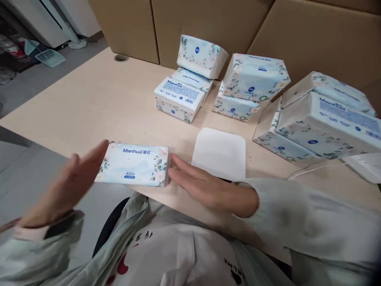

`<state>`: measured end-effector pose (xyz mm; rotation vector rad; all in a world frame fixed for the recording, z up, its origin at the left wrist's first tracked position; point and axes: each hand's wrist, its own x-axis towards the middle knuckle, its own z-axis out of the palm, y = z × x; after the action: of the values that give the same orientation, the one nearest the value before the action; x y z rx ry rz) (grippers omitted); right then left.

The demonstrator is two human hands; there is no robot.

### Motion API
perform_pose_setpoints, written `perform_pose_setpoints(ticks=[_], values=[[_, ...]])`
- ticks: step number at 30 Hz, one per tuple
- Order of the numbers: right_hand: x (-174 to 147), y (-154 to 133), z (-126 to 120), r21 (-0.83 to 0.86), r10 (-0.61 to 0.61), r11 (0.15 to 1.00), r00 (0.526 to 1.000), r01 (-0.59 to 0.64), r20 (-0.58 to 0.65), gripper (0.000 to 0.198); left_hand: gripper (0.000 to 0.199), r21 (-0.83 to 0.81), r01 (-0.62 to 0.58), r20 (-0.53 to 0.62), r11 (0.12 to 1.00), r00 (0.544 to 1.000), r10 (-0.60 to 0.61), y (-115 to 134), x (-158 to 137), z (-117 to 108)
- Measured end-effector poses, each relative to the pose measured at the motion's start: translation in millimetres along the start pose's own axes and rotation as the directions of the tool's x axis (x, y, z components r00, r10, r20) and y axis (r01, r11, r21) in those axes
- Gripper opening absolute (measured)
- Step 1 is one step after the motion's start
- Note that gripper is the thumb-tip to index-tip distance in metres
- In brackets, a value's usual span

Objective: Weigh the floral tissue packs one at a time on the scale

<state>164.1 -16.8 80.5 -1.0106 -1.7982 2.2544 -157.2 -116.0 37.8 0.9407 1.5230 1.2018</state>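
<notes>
While outstretched, left hand [71,182] opposite right hand [205,186], tissue pack [135,163] between.

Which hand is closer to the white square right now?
Right. The right hand is just on the near side of the white square; the left hand is farther off, at the left end of the pack.

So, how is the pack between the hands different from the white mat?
The pack shows blue letters and printed leaves; the mat is plain white. The pack is thick; the mat looks flat. The pack's corners are squarer; the mat's visible ones, rounded. Both are pale.
</notes>
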Motion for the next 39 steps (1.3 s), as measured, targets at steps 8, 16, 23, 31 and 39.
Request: perform_pose_setpoints(ticks=[8,16,23,31,39], values=[[-61,-14,-12,-0.227,-0.221,0.965,0.877,0.133,-0.427,0.09,0.066,-0.056,-0.294,0.201,0.954,0.933,0.3,62,10,97],[-99,66,-60,-0.243,-0.238,0.968,0.54,0.064,-0.807,0.066,0.073,-0.045,-0.271,0.649,0.961,0.723,0.235,33,72,178],[-80,102,-93,-0.177,-0.282,0.933,0.328,0.314,-0.902,0.061,0.085,0.025,-0.295,0.519,0.955,0.82,0.24,-1,106,168],[-76,109,-83,-0.207,-0.266,0.937,0.193,0.281,-0.945,0.05,0.078,-0.034,-0.453,0.587,0.891,0.713,0.385,3,106,165],[-70,119,-86,-0.233,-0.317,0.9,0.186,0.368,-0.93,0.057,0.078,-0.006,-0.463,0.611,0.886,0.7,0.37,-2,104,163]])
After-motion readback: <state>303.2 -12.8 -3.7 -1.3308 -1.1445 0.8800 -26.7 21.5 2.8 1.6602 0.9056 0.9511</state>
